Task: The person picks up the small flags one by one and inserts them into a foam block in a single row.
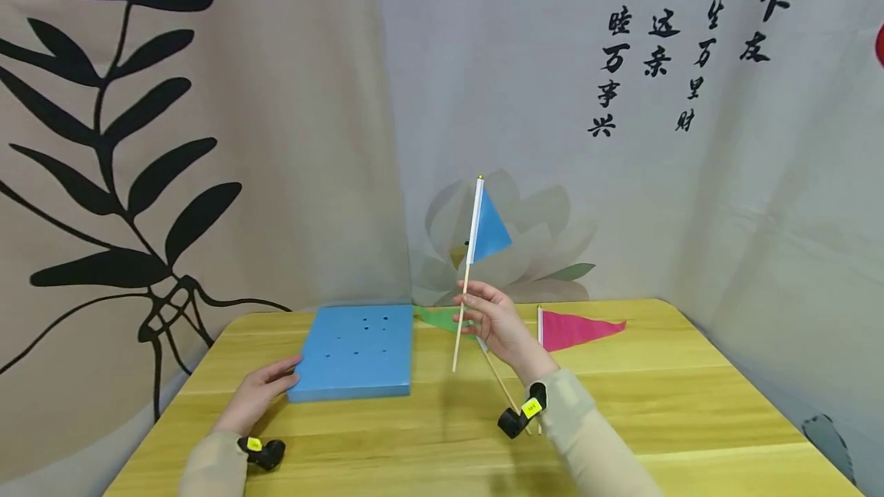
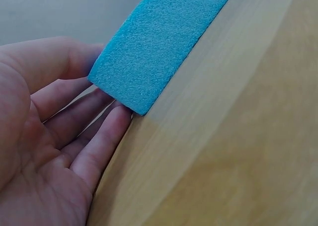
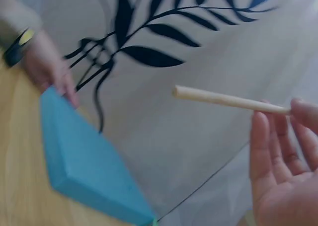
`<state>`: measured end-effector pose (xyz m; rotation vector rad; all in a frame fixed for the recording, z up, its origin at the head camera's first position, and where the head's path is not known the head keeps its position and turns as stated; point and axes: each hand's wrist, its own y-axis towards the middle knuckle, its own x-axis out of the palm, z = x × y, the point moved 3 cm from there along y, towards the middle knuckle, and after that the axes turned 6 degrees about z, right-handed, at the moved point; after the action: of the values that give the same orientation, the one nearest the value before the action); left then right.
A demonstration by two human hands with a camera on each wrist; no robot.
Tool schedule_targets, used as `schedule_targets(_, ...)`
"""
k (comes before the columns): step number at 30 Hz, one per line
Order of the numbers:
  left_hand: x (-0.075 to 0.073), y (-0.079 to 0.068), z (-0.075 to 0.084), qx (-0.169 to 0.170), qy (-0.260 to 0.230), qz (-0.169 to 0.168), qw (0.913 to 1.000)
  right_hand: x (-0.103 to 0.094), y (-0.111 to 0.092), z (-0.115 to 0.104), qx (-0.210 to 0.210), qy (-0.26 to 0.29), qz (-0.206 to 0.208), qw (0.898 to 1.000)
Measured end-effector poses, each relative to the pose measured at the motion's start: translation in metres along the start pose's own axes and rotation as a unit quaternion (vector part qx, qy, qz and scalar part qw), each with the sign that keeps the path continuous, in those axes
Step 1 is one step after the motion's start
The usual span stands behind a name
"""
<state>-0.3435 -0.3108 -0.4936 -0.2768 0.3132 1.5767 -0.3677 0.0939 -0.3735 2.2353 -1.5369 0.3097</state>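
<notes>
Likely pre-insertion: our right hand (image 1: pixel 503 328) pinches the blue flag (image 1: pixel 490 230), right of the block (image 1: pixel 352 370).
Left hand (image 1: pixel 258 391) touches block, fingers loose; hole (image 1: pixel 385 318) alignment probably needed next.

A pale curtain (image 1: pixel 311 136) with upright folds hangs behind a yellow wooden desk (image 1: pixel 677 397); a black leafy plant (image 1: pixel 148 110) is printed on the cloth's left; to the right, a faint flower (image 1: pixel 542 232) lies below columns of black writing (image 1: pixel 665 24); a red patch (image 1: pixel 880 44) shows at the right edge; soft shadows fall on the wood.
</notes>
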Motion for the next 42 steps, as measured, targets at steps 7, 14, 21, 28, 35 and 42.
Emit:
schedule_targets(7,0.0,-0.001,0.004,0.006,0.003,0.005,1.0,0.0,0.011,0.011,-0.015,-0.083,0.061,0.995)
schedule_targets(14,-0.002,-0.002,0.001,0.001,-0.004,0.01,0.9999,0.013,0.021,0.023,-0.029,-0.135,0.07,0.988)
schedule_targets(21,-0.002,-0.003,0.001,0.006,-0.007,0.008,0.9999,0.033,0.03,0.039,-0.036,-0.15,0.057,0.986)
schedule_targets(28,0.001,-0.001,0.005,0.027,-0.008,0.006,0.9996,0.048,0.048,0.053,-0.046,-0.15,0.066,0.985)
schedule_targets(35,0.002,-0.001,0.004,0.035,-0.012,0.007,0.9993,0.068,0.061,0.06,-0.056,-0.166,0.082,0.981)
schedule_targets(42,-0.001,-0.004,0.001,0.026,-0.019,0.012,0.9994,0.089,0.068,0.059,-0.074,-0.202,0.099,0.972)
